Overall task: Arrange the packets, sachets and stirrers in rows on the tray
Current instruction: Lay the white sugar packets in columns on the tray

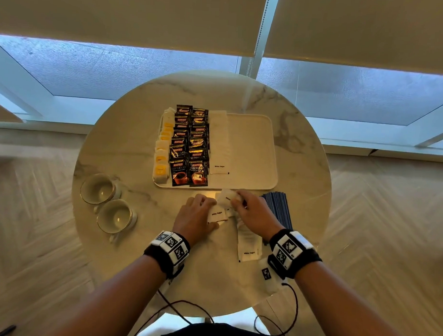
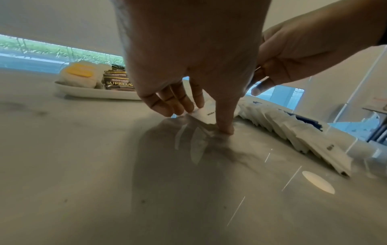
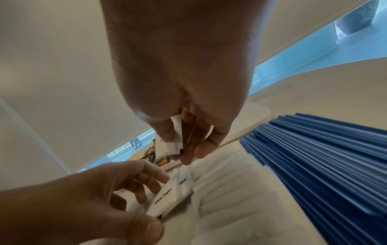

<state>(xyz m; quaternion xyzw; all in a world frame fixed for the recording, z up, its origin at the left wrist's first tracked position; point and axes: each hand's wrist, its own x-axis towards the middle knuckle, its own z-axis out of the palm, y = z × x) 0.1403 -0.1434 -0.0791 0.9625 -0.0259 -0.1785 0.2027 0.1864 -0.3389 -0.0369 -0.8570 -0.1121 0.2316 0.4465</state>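
Holding: left hand (image 1: 195, 217) pinched a white paper sugar sachet (image 1: 217, 214) on the round marble table (image 1: 131, 139).
Lifting: right hand (image 1: 254, 211) gripped another white sachet (image 1: 227, 196).

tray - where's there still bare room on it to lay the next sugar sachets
The right part of the tray is bare, from the white sugar row across to the right rim. The left part is crowded: tea bags, then two rows of coffee packets. In front of the tray, both the left hand and the right hand hold sachets, beside the blue stirrers.
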